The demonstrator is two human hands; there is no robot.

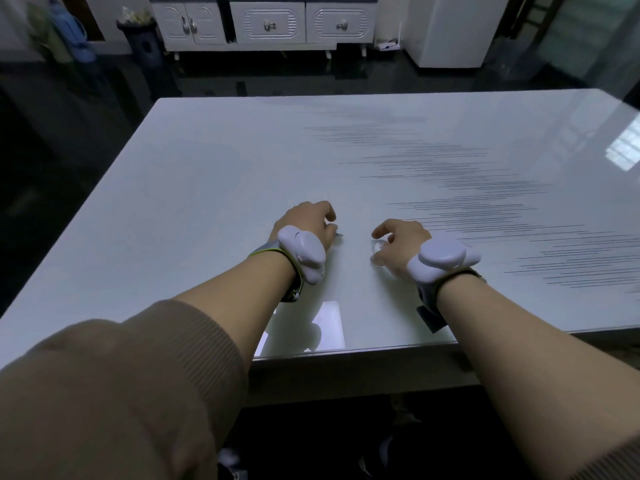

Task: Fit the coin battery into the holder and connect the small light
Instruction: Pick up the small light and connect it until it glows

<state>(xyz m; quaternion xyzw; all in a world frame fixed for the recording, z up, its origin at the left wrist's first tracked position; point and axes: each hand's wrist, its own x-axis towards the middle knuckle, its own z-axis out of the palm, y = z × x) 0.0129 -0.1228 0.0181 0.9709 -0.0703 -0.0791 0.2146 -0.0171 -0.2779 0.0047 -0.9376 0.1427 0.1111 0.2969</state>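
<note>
Both hands rest low on the white glass table [214, 174], near its front edge. My left hand [306, 221] is curled with its fingertips pinched on a small metal part [338, 233]. Only a thin shiny tip of that part shows against the table, and I cannot tell which piece it is. About a hand's width to the right, my right hand [401, 242] holds a small clear plastic piece [378, 245] between thumb and fingers. Its forefinger is raised and points left. The two hands are apart and the pieces do not touch. The palms hide the rest of both pieces.
Each wrist carries a white strapped device [303, 252] [441, 259]. The table's front edge [346, 351] runs just below my forearms. Thin dark lines streak the right half of the tabletop. A white cabinet [266, 24] and a dark bin [143, 43] stand beyond the far edge.
</note>
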